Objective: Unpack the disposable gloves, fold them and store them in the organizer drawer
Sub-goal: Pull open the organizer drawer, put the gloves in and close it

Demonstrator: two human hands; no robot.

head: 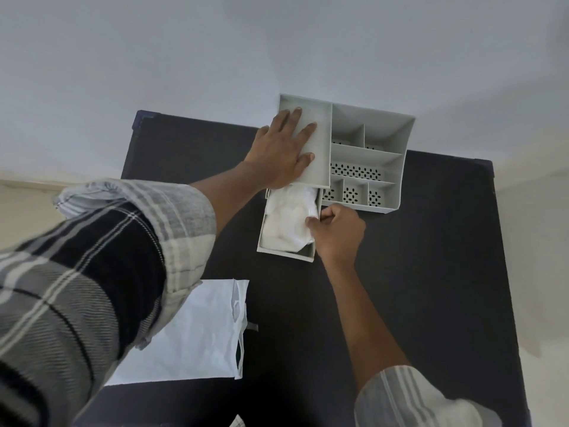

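Left hand (284, 147) flat, fingers spread, pressing on organizer (366, 155) top, gripping nothing. Right hand (337, 234) curled at open drawer (288, 252); grip unclear. Folded gloves (291, 218) inside drawer on desk (415, 272).

A plain home room, likely — bare pale walls (277, 41), a dark cloth-covered table (431, 272) pushed into the corner.

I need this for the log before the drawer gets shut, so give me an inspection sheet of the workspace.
Surface: dark table, mostly bare.
Job's things: grey organizer; its drawer pulled out, holding folded translucent gloves.
Clutter: flat white bag at the near left.
Hands: left hand pressed flat on the organizer top; right hand closed at the drawer's right edge, fingers touching the gloves.
Cables: nothing seen.
Surroundings: plain pale wall.
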